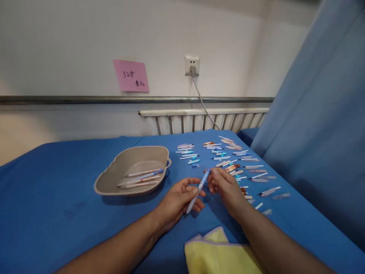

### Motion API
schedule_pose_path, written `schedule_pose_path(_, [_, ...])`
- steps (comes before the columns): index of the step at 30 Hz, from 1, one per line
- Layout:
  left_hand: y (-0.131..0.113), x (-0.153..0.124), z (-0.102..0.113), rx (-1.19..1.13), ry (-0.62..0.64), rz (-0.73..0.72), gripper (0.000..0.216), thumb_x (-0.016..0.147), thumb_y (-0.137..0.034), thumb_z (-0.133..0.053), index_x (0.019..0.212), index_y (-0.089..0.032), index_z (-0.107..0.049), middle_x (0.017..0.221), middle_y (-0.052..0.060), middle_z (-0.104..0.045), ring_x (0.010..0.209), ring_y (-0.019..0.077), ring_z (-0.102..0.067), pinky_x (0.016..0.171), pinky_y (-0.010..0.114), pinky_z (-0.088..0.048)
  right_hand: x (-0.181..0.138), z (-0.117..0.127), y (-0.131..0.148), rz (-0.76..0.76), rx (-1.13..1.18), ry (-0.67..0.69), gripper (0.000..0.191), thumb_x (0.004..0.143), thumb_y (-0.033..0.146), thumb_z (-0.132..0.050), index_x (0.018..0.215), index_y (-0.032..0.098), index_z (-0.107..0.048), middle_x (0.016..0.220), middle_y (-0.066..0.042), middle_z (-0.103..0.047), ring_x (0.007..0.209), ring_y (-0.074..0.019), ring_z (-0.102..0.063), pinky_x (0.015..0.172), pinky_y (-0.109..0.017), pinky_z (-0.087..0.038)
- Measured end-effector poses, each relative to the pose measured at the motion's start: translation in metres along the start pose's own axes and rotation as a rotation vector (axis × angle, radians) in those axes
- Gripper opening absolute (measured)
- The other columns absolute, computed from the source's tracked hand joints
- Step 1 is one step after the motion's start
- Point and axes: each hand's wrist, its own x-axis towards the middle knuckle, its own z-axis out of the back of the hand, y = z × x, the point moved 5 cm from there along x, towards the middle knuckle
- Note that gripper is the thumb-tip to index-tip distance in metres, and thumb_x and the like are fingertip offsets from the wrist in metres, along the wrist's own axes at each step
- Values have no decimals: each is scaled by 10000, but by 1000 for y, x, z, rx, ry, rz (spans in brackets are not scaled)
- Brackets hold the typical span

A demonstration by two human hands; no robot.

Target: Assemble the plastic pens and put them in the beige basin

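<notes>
A pen (197,194) with a pale lower barrel and a blue upper end slants in front of me, above the blue cloth. My left hand (184,196) grips its barrel between thumb and fingers. At the blue upper end, the curled fingertips of my right hand (224,186) pinch the pen. Left of my hands sits a beige basin (103,182) with several pens (142,179) lying in it. Many loose pen parts (231,167), such as barrels, white refills and small coloured pieces, lie in rows behind and right of my right hand.
A folded yellow cloth (222,255) lies at the near edge under my right forearm. A blue sheet (71,167) covers the surface. Behind it are a metal rail (205,112) and a socket (192,65) with a cable. A blue curtain (316,114) hangs at right.
</notes>
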Motion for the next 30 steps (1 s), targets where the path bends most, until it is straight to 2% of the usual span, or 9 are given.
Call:
schedule_pose_path(2, [-3, 2, 6, -18, -50, -16, 280, 787, -228, -621, 1025, -135, -507, 822, 48, -628, 552, 111, -602, 508, 225, -487, 6, 15, -1, 39, -159, -98, 300, 777, 458, -567, 905, 197, -639, 687, 9, -596, 528, -127, -501, 533, -259, -400])
schedule_pose_path(4, [-6, 3, 12, -33, -104, -43, 211, 801, -213, -591, 985, -129, -532, 818, 41, -612, 549, 90, -574, 503, 207, -472, 11, 25, 2, 146, -477, -118, 198, 778, 343, -570, 880, 201, -664, 800, -24, -637, 664, -160, -563, 627, -279, -430])
schedule_pose_path(9, [-12, 5, 19, -33, -150, -85, 177, 815, -238, -547, 954, -129, -562, 777, 25, -579, 527, 80, -524, 454, 187, -414, 5, 13, 0, 270, -1119, 250, 257, 791, 111, -490, 963, 201, -658, 910, -65, -652, 846, -181, -591, 749, -278, -409])
schedule_pose_path(14, [-10, 6, 17, 101, -125, -106, 255, 820, -367, -557, 907, -128, -581, 694, -8, -547, 455, 58, -455, 413, 179, -344, -1, 5, -7, 236, -1325, 324, 213, 765, 56, -468, 788, 187, -634, 808, -62, -617, 715, -173, -573, 621, -268, -370])
schedule_pose_path(18, [-8, 7, 17, 209, -103, -116, 284, 800, -412, -579, 845, -132, -580, 645, -19, -540, 449, 61, -447, 426, 185, -343, 4, 6, -7, 225, -1075, 214, 126, 780, 113, -493, 794, 186, -594, 771, -47, -615, 700, -175, -566, 626, -281, -381])
schedule_pose_path(20, [-7, 7, 16, 243, -84, -118, 278, 787, -412, -597, 836, -138, -575, 644, -15, -551, 470, 69, -464, 445, 190, -358, 7, 9, -2, 180, -766, 86, 55, 779, 188, -536, 822, 188, -571, 737, -28, -610, 677, -169, -568, 628, -283, -406])
schedule_pose_path(22, [-8, 6, 15, 269, -68, -133, 265, 768, -388, -630, 858, -144, -575, 676, -3, -578, 519, 80, -495, 489, 197, -387, 8, 11, 4, 110, -398, -6, 123, 769, 279, -579, 853, 192, -556, 715, -11, -611, 641, -157, -578, 615, -280, -427])
schedule_pose_path(25, [-11, 4, 13, 305, -70, -176, 261, 740, -343, -670, 886, -147, -581, 726, 11, -610, 596, 94, -524, 568, 212, -417, 6, 8, 15, 36, -21, -3, 271, 727, 355, -653, 930, 200, -564, 773, -18, -663, 649, -148, -608, 619, -270, -431])
schedule_pose_path(30, [-12, 1, 10, 386, -76, -192, 248, 736, -332, -671, 881, -147, -593, 704, 7, -614, 607, 105, -525, 589, 228, -412, -1, 7, 29, 32, 190, 5, 227, 722, 329, -693, 871, 195, -586, 824, -31, -700, 689, -131, -619, 642, -250, -430])
